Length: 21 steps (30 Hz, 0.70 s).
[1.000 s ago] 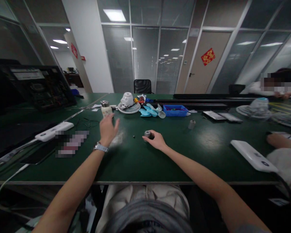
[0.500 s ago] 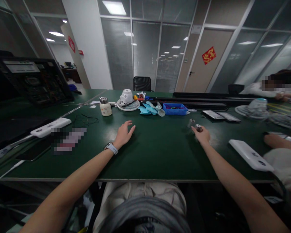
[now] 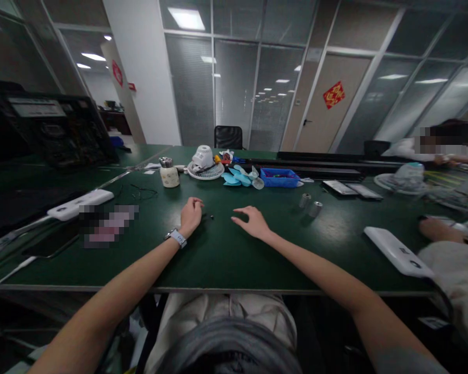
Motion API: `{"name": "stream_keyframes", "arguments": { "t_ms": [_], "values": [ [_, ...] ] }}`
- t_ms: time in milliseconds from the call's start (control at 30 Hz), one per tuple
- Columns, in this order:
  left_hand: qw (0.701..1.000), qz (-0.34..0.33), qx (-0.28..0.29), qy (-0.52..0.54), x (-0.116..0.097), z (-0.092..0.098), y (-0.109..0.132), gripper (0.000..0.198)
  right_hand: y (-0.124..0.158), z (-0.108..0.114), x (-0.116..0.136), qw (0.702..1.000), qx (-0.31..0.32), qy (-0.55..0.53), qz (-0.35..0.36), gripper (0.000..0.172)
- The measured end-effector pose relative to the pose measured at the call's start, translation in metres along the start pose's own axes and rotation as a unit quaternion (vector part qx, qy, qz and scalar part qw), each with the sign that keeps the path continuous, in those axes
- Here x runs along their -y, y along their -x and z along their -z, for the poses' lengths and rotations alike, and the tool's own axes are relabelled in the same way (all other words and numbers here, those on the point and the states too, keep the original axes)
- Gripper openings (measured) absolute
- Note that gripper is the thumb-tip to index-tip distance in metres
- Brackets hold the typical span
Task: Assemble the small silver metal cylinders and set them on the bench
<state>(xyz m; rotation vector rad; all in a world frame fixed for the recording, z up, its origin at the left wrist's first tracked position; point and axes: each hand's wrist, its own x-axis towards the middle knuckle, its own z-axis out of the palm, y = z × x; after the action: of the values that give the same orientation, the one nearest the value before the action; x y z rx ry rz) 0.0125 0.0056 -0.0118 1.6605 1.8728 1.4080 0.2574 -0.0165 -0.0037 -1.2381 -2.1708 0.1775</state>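
Note:
My left hand (image 3: 191,216), with a watch (image 3: 176,237) at the wrist, rests low over the green table with its fingers curled in. Whatever it may hold is hidden. A tiny dark piece (image 3: 212,216) lies on the tabletop just right of it. My right hand (image 3: 252,222) reaches in from the right, thumb and forefinger apart, nothing between them. Two small silver metal cylinders (image 3: 315,209) (image 3: 304,200) stand close together, farther right and apart from both hands.
Along the back are a patterned bottle (image 3: 169,174), a white fan part (image 3: 205,165), light-blue fan blades (image 3: 241,176) and a blue tray (image 3: 280,177). White power banks (image 3: 398,251) (image 3: 80,204) lie at both sides. Another person's arm (image 3: 441,230) rests at the right.
My right hand has let go of a metal cylinder, which now stands beside the other, and moved left towards mid-table. My left hand's fingers have curled; the tiny dark piece now shows.

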Motion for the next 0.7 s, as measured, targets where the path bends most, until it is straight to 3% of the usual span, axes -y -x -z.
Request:
{"name": "stream_keyframes", "arguments": {
  "t_ms": [133, 300, 400, 500, 600, 700],
  "values": [
    [1.000, 0.025, -0.007, 0.009, 0.002, 0.005, 0.000, 0.028, -0.036, -0.052, 0.038, 0.998, 0.056, -0.006, -0.002, 0.044],
    [0.999, 0.018, 0.008, -0.043, -0.002, 0.007, -0.002, 0.032, -0.048, -0.066, 0.046, 0.998, 0.049, -0.009, -0.039, 0.030],
    [0.982, -0.050, -0.025, -0.183, -0.002, 0.015, -0.007, 0.035, -0.036, -0.052, 0.035, 0.998, 0.048, -0.022, -0.027, 0.025],
    [0.948, -0.078, -0.115, -0.285, 0.011, 0.033, -0.017, 0.050, -0.016, -0.026, 0.010, 0.998, 0.047, -0.029, -0.026, 0.022],
    [0.928, -0.026, -0.145, -0.341, 0.037, 0.056, -0.030, 0.061, 0.004, 0.003, -0.028, 0.998, 0.021, -0.015, -0.050, 0.021],
    [0.921, 0.055, -0.136, -0.362, 0.061, 0.070, -0.043, 0.068, 0.016, 0.029, -0.067, 0.994, -0.048, -0.002, -0.102, 0.026]
  ]
}}
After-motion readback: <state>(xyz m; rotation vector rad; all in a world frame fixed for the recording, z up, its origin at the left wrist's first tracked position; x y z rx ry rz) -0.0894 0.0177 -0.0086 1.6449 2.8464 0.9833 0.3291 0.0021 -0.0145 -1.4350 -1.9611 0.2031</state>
